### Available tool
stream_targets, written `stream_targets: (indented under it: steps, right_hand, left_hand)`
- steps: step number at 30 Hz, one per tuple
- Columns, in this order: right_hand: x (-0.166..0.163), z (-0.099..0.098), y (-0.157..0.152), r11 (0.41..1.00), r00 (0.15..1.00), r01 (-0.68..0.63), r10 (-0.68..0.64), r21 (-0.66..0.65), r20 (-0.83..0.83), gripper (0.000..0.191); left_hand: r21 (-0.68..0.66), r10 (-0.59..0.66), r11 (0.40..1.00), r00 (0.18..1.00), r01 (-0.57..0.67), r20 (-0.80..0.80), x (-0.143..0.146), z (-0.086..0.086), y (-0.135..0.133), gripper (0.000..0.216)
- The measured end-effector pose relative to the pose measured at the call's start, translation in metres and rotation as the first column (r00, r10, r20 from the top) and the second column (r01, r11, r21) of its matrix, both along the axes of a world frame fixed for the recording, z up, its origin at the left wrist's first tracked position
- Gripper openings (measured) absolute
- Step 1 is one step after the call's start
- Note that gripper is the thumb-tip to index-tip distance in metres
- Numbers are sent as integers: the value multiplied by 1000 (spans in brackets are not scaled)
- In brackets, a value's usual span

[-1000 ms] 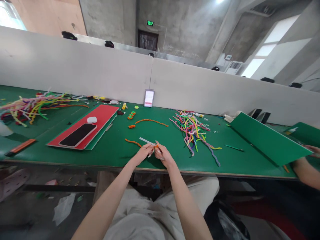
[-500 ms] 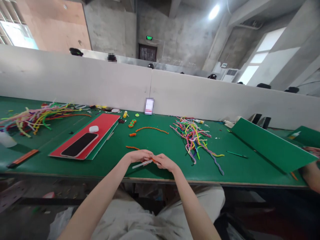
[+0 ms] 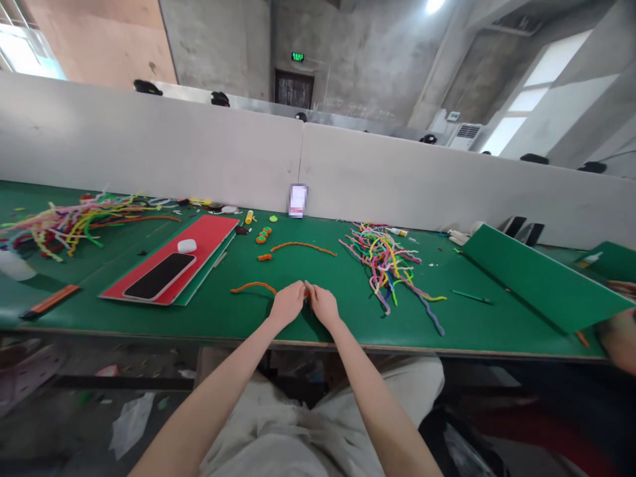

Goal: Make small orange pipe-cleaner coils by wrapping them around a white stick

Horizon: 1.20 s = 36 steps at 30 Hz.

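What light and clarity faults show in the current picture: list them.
Head view: the ceiling lamp and upper-left window glare white; head view: shadow darkens the green table near the left hand and right hand; head view: pixelation masks the propped screen; head view: the floor is dim.

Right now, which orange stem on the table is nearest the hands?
The curved orange stem running up to the left hand; the arched stem and short orange piece both lie farther off.
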State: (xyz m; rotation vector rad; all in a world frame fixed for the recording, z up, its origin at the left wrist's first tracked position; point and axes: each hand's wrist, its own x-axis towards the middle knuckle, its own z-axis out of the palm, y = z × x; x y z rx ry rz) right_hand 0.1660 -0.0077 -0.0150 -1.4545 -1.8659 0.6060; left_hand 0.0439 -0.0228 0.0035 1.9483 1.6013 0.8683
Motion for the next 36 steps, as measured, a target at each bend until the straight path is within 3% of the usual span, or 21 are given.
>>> stream_targets:
  steps: [7, 19, 36]
  right_hand:
    - [6, 0, -1, 999, 998, -33, 33, 3, -51, 43]
    - [9, 4, -6, 997, 958, -76, 65, -26, -278, 43]
    - [13, 0, -7, 989, 932, -132, 101, -65, -348, 48]
  left_hand:
    - [79, -13, 997, 999, 16, -30, -1, 1, -4, 26]
    - [98, -20, 995, 994, 9, 109, -7, -1, 3, 31]
    - [123, -62, 991, 987, 44, 151, -6, 0, 2, 32]
